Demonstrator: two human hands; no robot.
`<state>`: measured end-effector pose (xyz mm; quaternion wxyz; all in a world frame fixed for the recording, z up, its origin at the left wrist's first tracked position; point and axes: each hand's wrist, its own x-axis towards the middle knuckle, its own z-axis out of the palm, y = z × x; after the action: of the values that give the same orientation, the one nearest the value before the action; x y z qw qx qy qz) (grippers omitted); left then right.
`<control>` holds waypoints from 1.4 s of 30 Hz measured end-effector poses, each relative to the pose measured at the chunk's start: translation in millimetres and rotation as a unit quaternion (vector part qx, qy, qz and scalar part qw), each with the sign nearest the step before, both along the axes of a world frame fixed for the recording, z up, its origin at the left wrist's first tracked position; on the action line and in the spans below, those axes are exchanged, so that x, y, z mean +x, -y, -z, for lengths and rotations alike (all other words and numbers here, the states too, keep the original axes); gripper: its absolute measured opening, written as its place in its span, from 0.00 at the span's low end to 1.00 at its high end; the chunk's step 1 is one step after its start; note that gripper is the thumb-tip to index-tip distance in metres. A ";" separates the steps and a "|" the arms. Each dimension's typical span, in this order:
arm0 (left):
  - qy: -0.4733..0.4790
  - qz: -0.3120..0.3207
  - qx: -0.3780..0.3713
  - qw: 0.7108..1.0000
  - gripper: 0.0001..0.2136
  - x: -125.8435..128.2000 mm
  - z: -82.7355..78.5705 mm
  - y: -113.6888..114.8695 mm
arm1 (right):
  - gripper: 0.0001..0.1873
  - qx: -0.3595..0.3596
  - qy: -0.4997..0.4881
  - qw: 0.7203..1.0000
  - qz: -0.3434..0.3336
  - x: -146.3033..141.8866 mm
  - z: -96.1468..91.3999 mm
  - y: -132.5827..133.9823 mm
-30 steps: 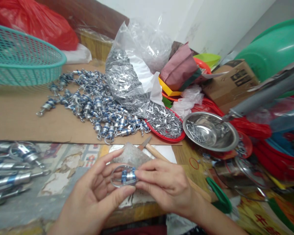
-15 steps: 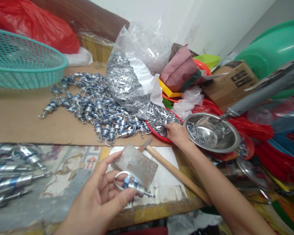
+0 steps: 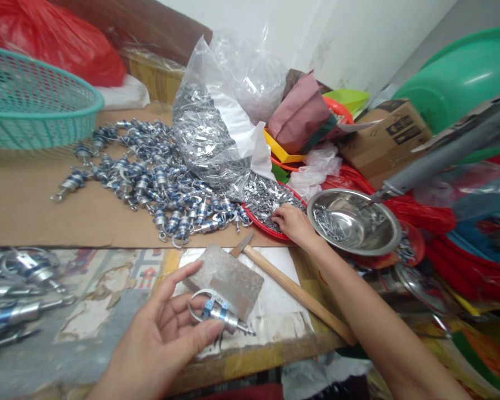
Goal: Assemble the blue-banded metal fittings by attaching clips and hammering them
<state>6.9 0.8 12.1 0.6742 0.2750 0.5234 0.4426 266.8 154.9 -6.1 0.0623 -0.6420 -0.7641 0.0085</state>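
Observation:
My left hand (image 3: 166, 333) grips a small silver and blue swivel clip with a ring (image 3: 219, 314) near the table's front edge, above a grey metal block (image 3: 229, 278). My right hand (image 3: 294, 222) reaches forward to a red tray of small silver metal pieces (image 3: 270, 203), with its fingers curled down into the pieces. What its fingertips hold is hidden. A hammer with a wooden handle (image 3: 300, 294) lies between the two hands.
A heap of finished blue and silver clips (image 3: 150, 178) lies on brown cardboard. Behind it stands a clear plastic bag of metal parts (image 3: 216, 128). A steel bowl (image 3: 354, 222) sits right of the tray, a teal basket (image 3: 29, 105) far left, more clips (image 3: 16, 300) at left.
A second ago both hands held the clip together. My right hand let go and reached out to the red tray, where it stays. My left hand keeps the clip.

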 end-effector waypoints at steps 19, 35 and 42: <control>0.063 0.023 0.017 0.998 0.37 -1.3 10.3 0.9 | 0.03 -0.148 -0.340 0.891 -0.261 -93.4 -46.2 108.3; 0.080 0.008 0.022 0.996 0.37 -1.9 13.7 1.2 | 0.20 0.158 -0.093 0.874 -0.450 -97.0 -43.1 129.4; 0.070 -0.004 0.016 0.997 0.36 -2.6 11.2 1.7 | 0.16 0.161 0.009 0.881 -0.444 -97.9 -49.6 145.1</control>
<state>4.2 -1.0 0.9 0.7032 0.2524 0.4683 0.4718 169.0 9.8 43.5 0.1474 -0.2166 -0.9605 -0.0939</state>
